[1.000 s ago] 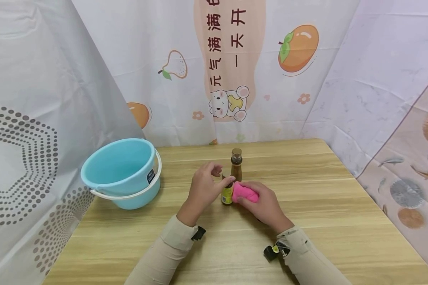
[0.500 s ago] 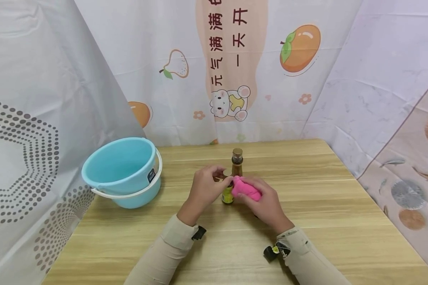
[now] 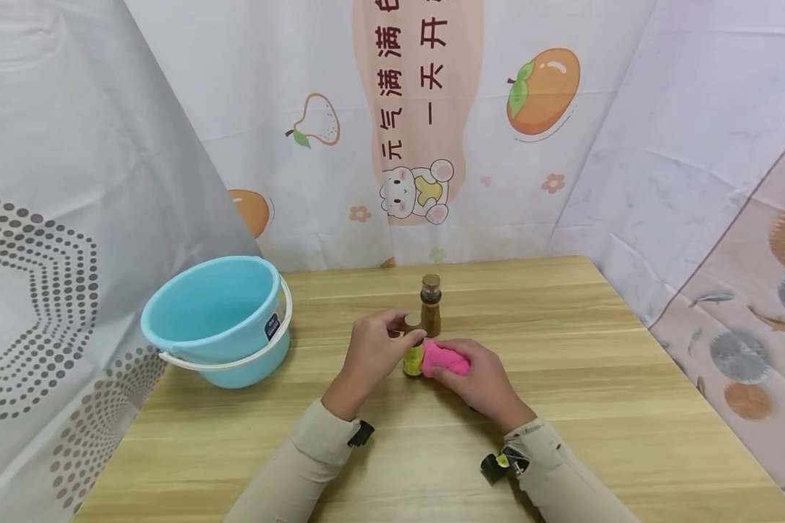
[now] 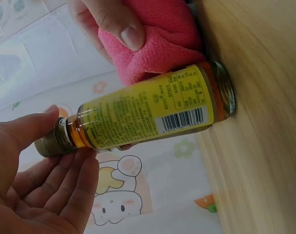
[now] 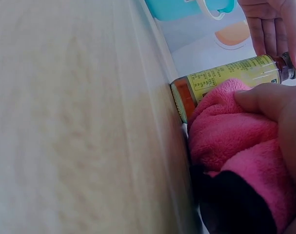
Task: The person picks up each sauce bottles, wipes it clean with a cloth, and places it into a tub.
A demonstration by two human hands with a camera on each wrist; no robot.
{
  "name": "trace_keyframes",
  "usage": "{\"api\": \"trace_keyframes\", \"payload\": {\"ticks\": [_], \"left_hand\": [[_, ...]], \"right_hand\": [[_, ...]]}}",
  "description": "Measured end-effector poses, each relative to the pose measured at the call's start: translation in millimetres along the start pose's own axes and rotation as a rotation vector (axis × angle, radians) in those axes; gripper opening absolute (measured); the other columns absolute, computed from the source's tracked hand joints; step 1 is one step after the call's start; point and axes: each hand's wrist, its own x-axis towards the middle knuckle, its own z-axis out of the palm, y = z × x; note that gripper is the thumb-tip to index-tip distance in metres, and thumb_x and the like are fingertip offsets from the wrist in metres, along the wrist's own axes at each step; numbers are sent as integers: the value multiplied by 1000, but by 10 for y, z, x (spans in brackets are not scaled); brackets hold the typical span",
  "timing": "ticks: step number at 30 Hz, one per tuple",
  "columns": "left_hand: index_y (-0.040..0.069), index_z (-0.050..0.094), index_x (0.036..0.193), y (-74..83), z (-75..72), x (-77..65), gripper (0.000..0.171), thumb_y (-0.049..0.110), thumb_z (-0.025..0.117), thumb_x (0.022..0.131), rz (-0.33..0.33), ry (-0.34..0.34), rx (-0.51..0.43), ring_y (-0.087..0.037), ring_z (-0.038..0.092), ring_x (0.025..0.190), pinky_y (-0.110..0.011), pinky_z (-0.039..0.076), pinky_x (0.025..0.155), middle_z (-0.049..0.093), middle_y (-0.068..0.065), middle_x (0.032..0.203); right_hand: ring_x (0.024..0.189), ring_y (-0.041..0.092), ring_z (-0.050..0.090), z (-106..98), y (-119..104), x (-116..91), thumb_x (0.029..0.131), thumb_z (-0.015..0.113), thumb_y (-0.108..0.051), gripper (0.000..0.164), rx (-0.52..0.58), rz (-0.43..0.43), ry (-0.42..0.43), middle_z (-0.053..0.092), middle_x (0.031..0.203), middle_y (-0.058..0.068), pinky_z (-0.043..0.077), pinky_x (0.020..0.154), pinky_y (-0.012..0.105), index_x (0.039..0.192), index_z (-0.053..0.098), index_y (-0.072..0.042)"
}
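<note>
A small glass bottle with a yellow label and brown cap (image 4: 152,109) stands upright on the wooden table. My left hand (image 3: 374,352) holds it by the cap and neck between thumb and fingers, clearly seen in the left wrist view. A bunched pink cloth (image 3: 446,359) is gripped in my right hand (image 3: 484,379). In both wrist views the cloth touches the side of the bottle, low near its base. Just behind stands a second, dark brown bottle (image 3: 431,312), its lower part close to the first bottle and the cloth.
A light blue bucket (image 3: 212,349) with a white handle stands at the table's left edge. Behind the wooden table (image 3: 562,407) hangs a printed cloth backdrop (image 3: 340,189). A black blurred shape (image 5: 230,204) lies below the cloth in the right wrist view.
The pink cloth in my right hand rose slightly, then came down along the bottle, changing its folds. My left hand keeps its hold at the cap. The head view has shifted a little.
</note>
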Motion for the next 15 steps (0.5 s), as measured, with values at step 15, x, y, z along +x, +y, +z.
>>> {"api": "trace_keyframes", "payload": {"ticks": [15], "left_hand": [[6, 77, 116, 77, -45, 28, 35, 24, 85, 88, -9, -39, -12, -18, 77, 88, -38, 65, 81, 79, -7, 98]], "right_hand": [[118, 16, 66, -23, -55, -13, 85, 86, -40, 47, -89, 16, -28, 71, 128, -6, 56, 98, 43, 128, 73, -28]]}}
